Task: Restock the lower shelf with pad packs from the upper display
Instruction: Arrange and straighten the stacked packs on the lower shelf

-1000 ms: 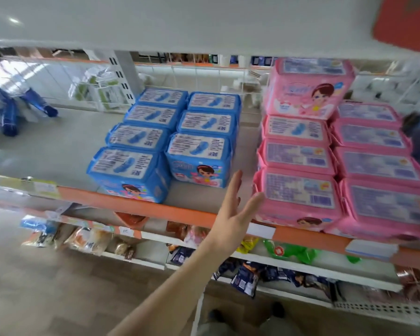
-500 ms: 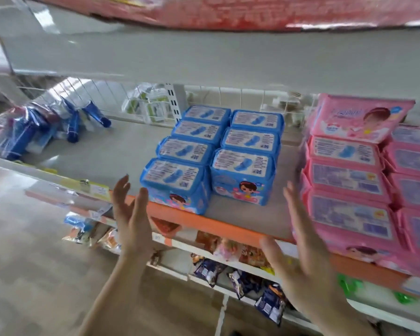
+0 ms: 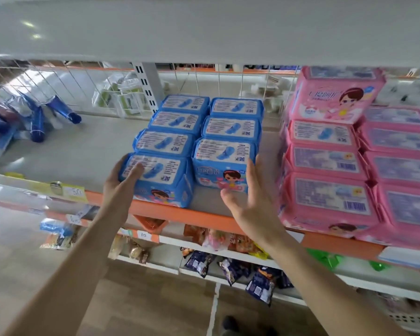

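Two rows of blue pad packs lie on the orange-edged shelf [image 3: 180, 213]. My left hand [image 3: 123, 181] cups the left end of the front-left blue pack [image 3: 161, 177], with the thumb lying on its top. My right hand [image 3: 251, 204] is open and upright, palm facing left, its fingertips at the right edge of the front-right blue pack [image 3: 224, 162]. Stacks of pink pad packs [image 3: 330, 197] stand just right of that hand. A lower shelf [image 3: 153, 264] runs below the orange edge.
A white shelf board [image 3: 204, 27] hangs close overhead. A wire mesh back [image 3: 83, 86] closes the shelf behind the packs. Blue-wrapped goods [image 3: 37, 118] lie at the far left. Snack bags [image 3: 230, 266] hang along the lower shelf, and price tags [image 3: 70, 190] sit on the rail.
Both hands have risen and reached forward to the front blue packs. The left hand has closed around the front-left pack's end; the right hand has come beside the front-right pack.
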{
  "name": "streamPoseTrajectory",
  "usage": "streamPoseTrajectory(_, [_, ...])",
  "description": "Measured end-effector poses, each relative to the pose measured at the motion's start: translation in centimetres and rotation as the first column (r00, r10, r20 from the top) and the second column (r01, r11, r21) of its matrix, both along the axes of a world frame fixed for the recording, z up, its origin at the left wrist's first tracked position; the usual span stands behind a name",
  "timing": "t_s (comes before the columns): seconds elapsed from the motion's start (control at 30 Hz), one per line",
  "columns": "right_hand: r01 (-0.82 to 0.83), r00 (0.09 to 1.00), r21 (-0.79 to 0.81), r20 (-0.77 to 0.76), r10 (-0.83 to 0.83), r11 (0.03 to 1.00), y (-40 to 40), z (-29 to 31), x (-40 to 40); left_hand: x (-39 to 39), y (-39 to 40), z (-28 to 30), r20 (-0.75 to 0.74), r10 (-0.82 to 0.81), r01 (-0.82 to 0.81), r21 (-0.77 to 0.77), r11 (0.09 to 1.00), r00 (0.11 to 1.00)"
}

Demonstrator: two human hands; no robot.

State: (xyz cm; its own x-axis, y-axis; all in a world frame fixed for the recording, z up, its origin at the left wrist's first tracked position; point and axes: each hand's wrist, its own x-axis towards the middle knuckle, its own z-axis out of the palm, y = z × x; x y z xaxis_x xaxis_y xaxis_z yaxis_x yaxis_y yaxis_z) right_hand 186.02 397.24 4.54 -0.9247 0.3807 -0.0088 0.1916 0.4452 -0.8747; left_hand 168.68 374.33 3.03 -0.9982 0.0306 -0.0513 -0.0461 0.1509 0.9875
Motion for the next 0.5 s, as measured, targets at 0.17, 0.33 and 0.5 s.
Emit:
streamPoseTrajectory(0.17, [-0.049,0.998,-0.051,-0.05,0.047,0.997,-0.5,-0.1,1.2,0.6,0.4,0.9,0.02,0.017,-0.017,0.026,1.0,1.0])
streamPoseTrajectory(0.33, [-0.084,0.995,-0.052,-0.066,0.081,0.995,-1.4,0.0,3.8,1.1,0.6,1.5,0.034,0.032,-0.032,0.008,0.999,0.999])
streamPoseTrajectory(0.5, [-0.247,0.969,-0.085,-0.008,0.248,0.965,-4.7,-1.0,4.2,1.4,0.6,0.9,0.027,0.01,-0.011,0.037,0.999,1.0])
